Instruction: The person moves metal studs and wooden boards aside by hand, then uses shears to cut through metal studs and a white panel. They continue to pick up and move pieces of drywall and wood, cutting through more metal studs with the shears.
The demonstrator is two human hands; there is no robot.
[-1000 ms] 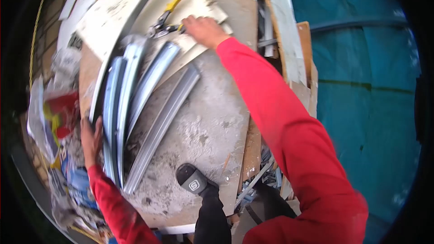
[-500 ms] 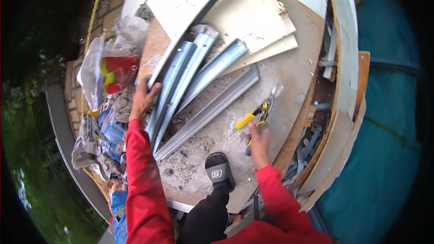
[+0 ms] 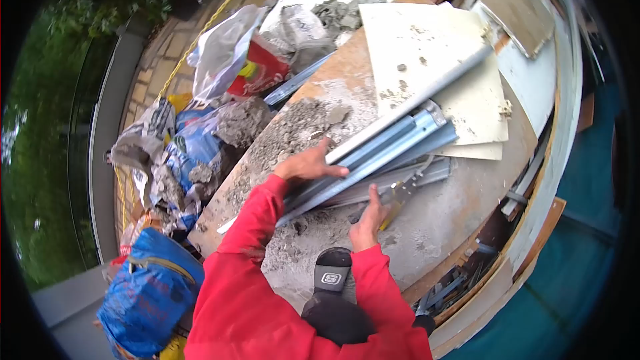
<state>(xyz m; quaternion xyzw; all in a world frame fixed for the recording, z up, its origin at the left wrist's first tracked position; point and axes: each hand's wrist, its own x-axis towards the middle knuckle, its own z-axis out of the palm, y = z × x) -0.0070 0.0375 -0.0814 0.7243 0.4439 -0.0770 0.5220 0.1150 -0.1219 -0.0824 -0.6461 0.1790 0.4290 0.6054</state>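
Observation:
Several metal channels (image 3: 393, 143) lie bundled across the board (image 3: 480, 187), bluish and silvery, pointing to the upper right. Along their upper side runs a long pale metal channel (image 3: 427, 93). My left hand (image 3: 308, 164) is closed around this pale channel, thumb on the near side and fingers on the far side. Just below the bundle, my right hand (image 3: 368, 221) grips tin snips (image 3: 399, 195) with yellow-and-black handles, the thumb raised. The snips' jaws, slightly blurred, point up right and overlap a grey channel (image 3: 437, 170) in this view.
Cream panels (image 3: 437, 60) lie beyond the bundle. Rubble (image 3: 293, 130) covers the board's left side. Rubbish bags (image 3: 193, 137) and a blue bag (image 3: 150, 287) stand at left. My sandalled foot (image 3: 331, 273) rests on the board; scrap metal (image 3: 443, 293) fills the right-hand gap.
My view has swung left. The pale channel and bundle now lie flatter to the right, and my left hand has moved along them. The snips have come up beside the bundle.

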